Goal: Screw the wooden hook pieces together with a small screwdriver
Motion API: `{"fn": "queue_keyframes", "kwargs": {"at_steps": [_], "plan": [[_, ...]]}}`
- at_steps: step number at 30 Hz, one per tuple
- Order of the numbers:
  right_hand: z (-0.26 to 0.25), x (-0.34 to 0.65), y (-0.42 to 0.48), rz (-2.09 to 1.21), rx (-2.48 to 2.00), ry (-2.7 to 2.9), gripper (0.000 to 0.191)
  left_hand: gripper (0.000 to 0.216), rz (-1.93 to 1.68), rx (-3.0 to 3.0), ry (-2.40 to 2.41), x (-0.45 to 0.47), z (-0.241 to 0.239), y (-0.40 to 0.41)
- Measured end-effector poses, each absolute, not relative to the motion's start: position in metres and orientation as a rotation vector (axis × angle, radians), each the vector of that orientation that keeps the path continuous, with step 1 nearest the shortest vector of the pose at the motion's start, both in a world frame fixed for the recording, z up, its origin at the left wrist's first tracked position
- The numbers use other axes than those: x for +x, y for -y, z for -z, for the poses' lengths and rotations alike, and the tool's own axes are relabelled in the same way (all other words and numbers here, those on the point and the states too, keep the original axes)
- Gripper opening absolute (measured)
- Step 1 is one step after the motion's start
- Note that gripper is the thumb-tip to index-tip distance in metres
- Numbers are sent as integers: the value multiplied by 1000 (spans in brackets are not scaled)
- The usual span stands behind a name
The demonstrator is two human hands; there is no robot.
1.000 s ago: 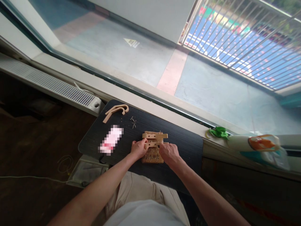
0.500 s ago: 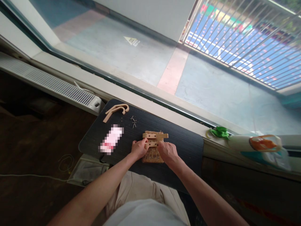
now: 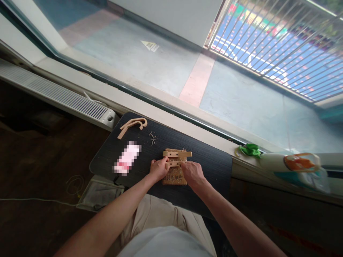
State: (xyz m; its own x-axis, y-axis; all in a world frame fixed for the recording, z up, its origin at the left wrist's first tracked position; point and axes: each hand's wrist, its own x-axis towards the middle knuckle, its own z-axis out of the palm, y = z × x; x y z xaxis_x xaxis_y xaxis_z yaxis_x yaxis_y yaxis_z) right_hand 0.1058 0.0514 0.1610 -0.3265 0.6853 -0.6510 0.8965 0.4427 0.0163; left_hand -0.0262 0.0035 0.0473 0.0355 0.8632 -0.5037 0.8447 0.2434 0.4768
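Observation:
A brown woven-looking pad (image 3: 173,178) lies on the dark table, with two pale wooden strips across its upper part. Both strips have dark holes or screw heads, too small to tell which. My left hand (image 3: 159,170) is closed on the left end of the near wooden strip (image 3: 174,164), at the pad's left edge. At its other end my right hand (image 3: 193,173) is closed, fingers curled under the knuckles; whether it also holds something small is hidden. Just beyond lies the far wooden strip (image 3: 185,154), its right end sticking out past the pad, untouched by my right hand.
Two curved wooden hooks (image 3: 132,123) lie at the far left of the black table (image 3: 211,162). Several screws (image 3: 152,138) are scattered beside them. A pixelated pink-white item (image 3: 128,157) rests on the left. Beyond are a window sill (image 3: 171,119), radiator (image 3: 77,100) and green object (image 3: 252,150).
Almost nothing differs. My right hand has shifted very slightly at the right end of the near strip; my left hand keeps its place.

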Motion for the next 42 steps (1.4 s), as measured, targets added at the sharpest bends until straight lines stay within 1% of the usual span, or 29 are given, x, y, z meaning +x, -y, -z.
{"fn": "queue_keyframes", "kwargs": {"at_steps": [8, 18, 29, 33, 38, 42], "plan": [[-144, 108, -48, 431, 1414, -2061, 26, 29, -28, 1576, -1775, -26, -49, -5], [-168, 103, -52, 465, 1285, -2140, 27, 30, -21, 1550, -1770, -26, -51, -5], [-141, 116, -47, 427, 1389, -2087, 28, 30, -10, 1536, -1771, -26, -52, -7], [-151, 115, -49, 422, 1368, -2107, 24, 31, -17, 1533, -1773, -26, -53, -6], [-166, 111, -53, 466, 1292, -2143, 26, 31, -26, 1530, -1776, -26, -53, -5], [-163, 109, -51, 479, 1299, -2137, 28, 30, -31, 1539, -1774, -26, -50, -5]]}}
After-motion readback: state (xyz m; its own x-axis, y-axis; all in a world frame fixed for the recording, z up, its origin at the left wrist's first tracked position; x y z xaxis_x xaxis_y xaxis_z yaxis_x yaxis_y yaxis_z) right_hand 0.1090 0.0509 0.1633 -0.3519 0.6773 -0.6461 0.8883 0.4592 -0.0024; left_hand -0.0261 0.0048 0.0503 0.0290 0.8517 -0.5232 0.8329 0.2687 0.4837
